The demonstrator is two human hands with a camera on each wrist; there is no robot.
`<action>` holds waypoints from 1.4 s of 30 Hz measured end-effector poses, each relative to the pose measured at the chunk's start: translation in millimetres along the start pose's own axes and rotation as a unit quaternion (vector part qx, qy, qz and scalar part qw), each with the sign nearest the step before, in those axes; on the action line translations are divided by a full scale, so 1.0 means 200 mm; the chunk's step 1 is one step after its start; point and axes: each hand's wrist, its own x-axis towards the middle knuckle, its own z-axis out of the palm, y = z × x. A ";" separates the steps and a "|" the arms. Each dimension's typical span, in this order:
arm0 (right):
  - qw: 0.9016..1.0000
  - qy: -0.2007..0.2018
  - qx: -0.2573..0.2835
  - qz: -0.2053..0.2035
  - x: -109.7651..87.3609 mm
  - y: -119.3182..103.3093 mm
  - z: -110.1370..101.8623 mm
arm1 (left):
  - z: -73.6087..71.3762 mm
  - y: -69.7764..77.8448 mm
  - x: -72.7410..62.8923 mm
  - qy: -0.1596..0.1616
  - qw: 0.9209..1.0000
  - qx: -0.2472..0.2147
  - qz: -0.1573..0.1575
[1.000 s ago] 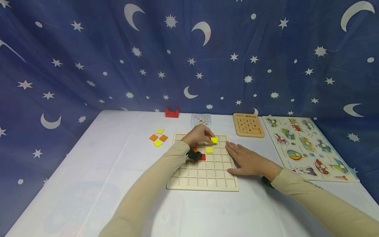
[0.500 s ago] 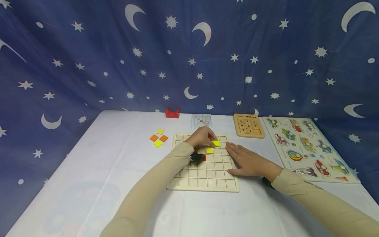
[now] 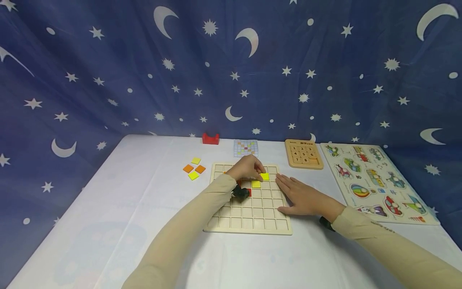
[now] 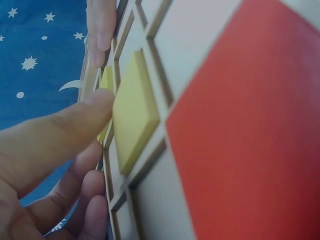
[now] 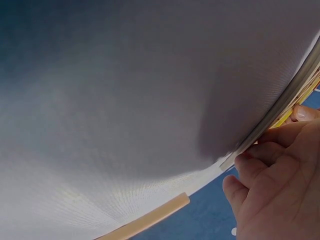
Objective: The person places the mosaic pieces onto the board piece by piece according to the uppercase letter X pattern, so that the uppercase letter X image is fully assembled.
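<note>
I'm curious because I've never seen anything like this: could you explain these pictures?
There's no machine working here, just a person's bare left hand and right hand. The wide picture looks forward and down from the head; the close-ups come from each wrist.

On the white table lies a pale grid board, with loose yellow tiles and orange tiles to its left. Beyond are a red stand and pattern card; rightward, a number puzzle and picture board.

The left hand seems to have one yellow tile in its grip, at the board. The right rests at the board's edge.
</note>
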 end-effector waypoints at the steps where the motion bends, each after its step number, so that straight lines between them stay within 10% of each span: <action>1: 1.000 0.000 0.000 0.000 0.00 0.00 0.00 | 0.00 0.00 0.00 -0.001 1.000 -0.001 -0.001; 23: 1.000 -0.001 -0.002 0.000 0.00 0.00 -0.01 | -0.04 -0.03 -0.03 -0.012 0.998 -0.047 0.028; 42: 1.000 0.004 -0.001 0.001 -0.01 -0.01 0.00 | -0.30 -0.17 -0.24 -0.017 0.995 -0.054 0.081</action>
